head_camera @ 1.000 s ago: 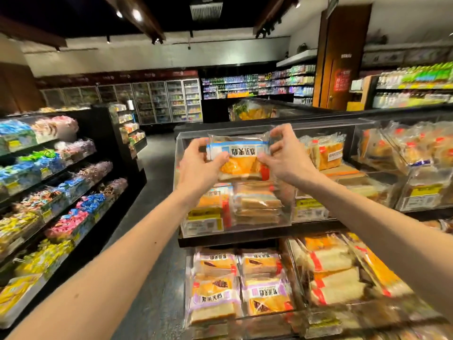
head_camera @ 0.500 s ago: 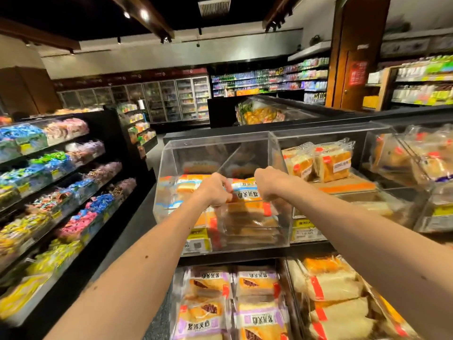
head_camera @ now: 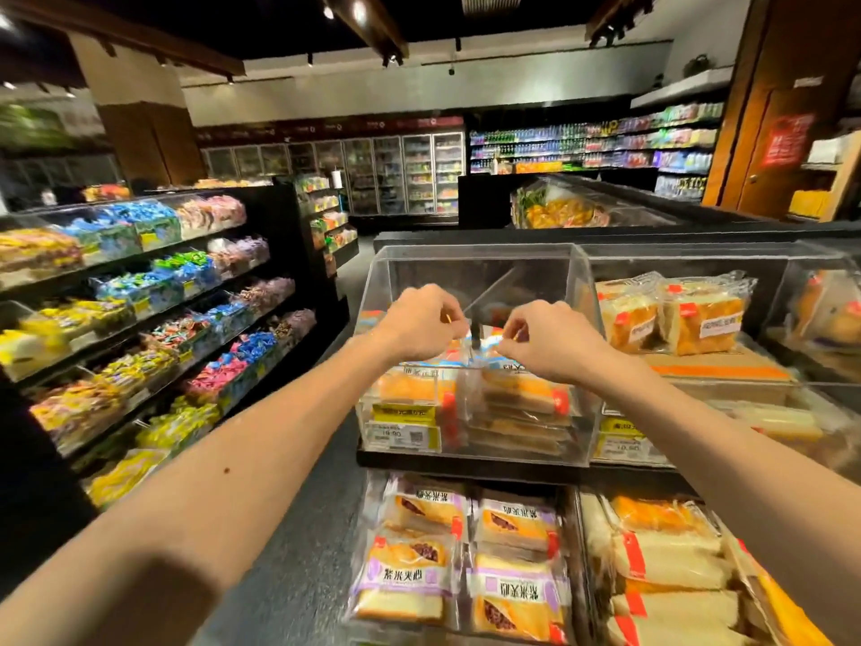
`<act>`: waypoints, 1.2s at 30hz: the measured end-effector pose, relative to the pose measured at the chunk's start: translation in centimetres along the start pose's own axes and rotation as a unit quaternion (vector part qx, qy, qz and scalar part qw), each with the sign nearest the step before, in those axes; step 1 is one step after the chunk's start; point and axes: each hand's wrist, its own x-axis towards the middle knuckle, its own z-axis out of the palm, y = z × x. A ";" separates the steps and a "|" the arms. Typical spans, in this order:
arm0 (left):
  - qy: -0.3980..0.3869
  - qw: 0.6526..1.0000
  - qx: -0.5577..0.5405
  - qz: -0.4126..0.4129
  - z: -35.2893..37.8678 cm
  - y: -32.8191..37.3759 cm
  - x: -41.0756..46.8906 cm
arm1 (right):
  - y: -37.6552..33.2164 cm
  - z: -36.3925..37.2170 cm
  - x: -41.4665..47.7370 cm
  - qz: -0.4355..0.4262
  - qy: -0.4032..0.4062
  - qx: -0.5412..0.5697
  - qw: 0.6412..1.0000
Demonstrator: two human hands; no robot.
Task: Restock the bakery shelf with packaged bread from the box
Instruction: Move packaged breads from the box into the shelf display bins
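Both hands are out over the clear acrylic bin [head_camera: 470, 272] at the left end of the black bakery shelf [head_camera: 466, 464]. The left hand [head_camera: 421, 321] and right hand [head_camera: 550, 340] are knuckles-up with the fingers curled. Each one pinches an end of the top edge of a clear plastic packet of sliced bread with a blue-and-white band [head_camera: 484, 354]. So the packet hangs between them just inside the bin's open top, right above the stack of orange-filled bread packets [head_camera: 522, 398] lying in there. It's kinda blurry around the fingertips, so I can't tell if the packet is touching the stack.

The front of the bin has a yellow price label [head_camera: 403, 414] low on its left side. The next bin to the right holds upright packets of golden bread with red stickers [head_camera: 699, 319]. On the tier below, nearer to the camera, there are flat bread packets with purple labels [head_camera: 410, 575]. Just right of those are pale sandwich packets with red strips [head_camera: 666, 571].

Across the aisle on the left are sloped shelves of bright wrapped sweets [head_camera: 140, 319]. Way at the back there's a row of glass-door fridges [head_camera: 419, 174], with drinks shelves [head_camera: 605, 146] to the right of them.
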 end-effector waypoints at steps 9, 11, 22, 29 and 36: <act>0.082 0.988 0.103 -0.085 -7.7 -8.6 -25.2 | -14.3 9.8 -11.5 -0.293 -0.056 0.154 0.942; 0.058 0.977 0.134 -0.152 -8.2 -11.0 -33.2 | -19.4 13.9 -15.1 -0.357 -0.125 0.160 0.912; 0.009 0.810 0.100 -0.577 -5.0 -14.1 -77.6 | -44.0 29.8 -44.7 -0.612 -0.369 0.081 0.694; 0.053 0.697 0.025 -0.715 -1.8 -17.4 -94.7 | -53.9 34.4 -56.7 -0.638 -0.429 0.025 0.639; 0.107 0.563 -0.078 -0.816 -0.8 -22.0 -104.9 | -60.7 40.3 -62.8 -0.565 -0.561 -0.004 0.605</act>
